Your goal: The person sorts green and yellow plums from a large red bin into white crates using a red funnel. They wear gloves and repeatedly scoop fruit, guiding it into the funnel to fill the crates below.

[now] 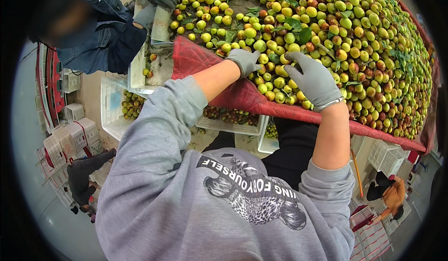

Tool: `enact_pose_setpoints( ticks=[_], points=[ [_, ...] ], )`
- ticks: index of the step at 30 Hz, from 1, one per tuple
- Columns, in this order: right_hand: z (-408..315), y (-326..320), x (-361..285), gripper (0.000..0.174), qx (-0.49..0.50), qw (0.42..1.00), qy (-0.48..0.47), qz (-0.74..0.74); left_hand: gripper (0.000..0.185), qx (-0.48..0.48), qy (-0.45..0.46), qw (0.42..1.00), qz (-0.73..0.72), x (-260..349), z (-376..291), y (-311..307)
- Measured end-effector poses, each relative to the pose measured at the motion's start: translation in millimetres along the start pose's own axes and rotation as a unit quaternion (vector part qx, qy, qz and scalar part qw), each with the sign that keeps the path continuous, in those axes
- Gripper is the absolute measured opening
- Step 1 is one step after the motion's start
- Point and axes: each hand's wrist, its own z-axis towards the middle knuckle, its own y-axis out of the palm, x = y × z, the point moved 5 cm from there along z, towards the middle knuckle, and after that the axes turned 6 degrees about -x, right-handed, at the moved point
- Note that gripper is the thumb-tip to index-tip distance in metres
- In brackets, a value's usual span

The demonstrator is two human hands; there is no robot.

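Note:
A large heap of green and reddish-brown jujube fruits (pixel 357 51) with loose leaves lies on a sorting surface edged with red mesh cloth (pixel 297 113). My left hand (pixel 245 62), in a grey glove, reaches over the cloth to the near edge of the heap, its fingers among the fruits; whether it grips one cannot be told. To its right my right hand (pixel 311 79), also gloved in grey, lies over the fruits with thumb and fingers apart around yellow-green ones. A green leaf (pixel 305 36) lies beyond it.
At upper left a co-worker in a denim jacket (pixel 101 30) has grey-gloved hands at a white tray (pixel 161 24). Below the cloth stand white crates (pixel 115 101) holding fruit. Stacked crates (pixel 71 138) and other people are farther off on both sides.

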Motion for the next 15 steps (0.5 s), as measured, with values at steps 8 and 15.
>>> enact_pose_setpoints(
  ticks=[8,15],
  points=[
    [5,23,-6,0.046,-0.035,0.996,0.007,0.079,0.031,-0.004,0.140,0.989,-0.049,-11,-14,-1],
    [32,55,6,0.052,0.117,0.579,0.131,0.796,0.035,0.309,0.140,0.720,-0.606,85,-49,-52]
  ],
)
